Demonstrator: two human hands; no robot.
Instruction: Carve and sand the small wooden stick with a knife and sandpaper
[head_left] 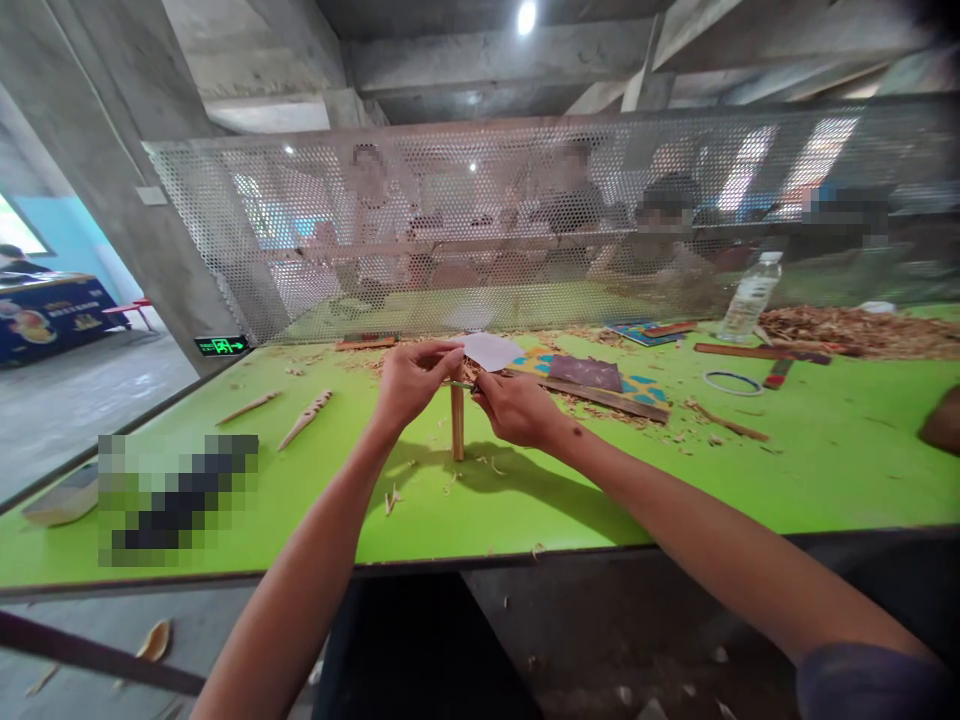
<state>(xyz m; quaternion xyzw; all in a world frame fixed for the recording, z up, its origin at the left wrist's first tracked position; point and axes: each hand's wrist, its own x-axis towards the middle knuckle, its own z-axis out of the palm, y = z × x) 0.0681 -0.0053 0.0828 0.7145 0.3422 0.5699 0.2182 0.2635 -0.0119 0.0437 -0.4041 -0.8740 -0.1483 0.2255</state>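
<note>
My left hand [409,382] is closed around the top of a light wooden stick [457,425], which stands upright with its lower end on the green table [285,530]. My right hand [519,408] is wrapped around the dark handle of a small knife [465,385]. Its thin blade crosses the stick just under my left fingers and appears to touch it; most of the handle is hidden in my fist. Several pale shavings [391,500] lie near the foot of the stick. A white sheet [493,352] shows just behind my hands.
Two carved wooden pieces [306,418] lie to the left, near a pixelated dark object [187,495]. Beyond my right hand is a patterned board [585,375] with a wooden strip. A plastic bottle [750,295], a ring [733,383] and a shavings heap [862,330] stand right, before a perforated screen [465,230].
</note>
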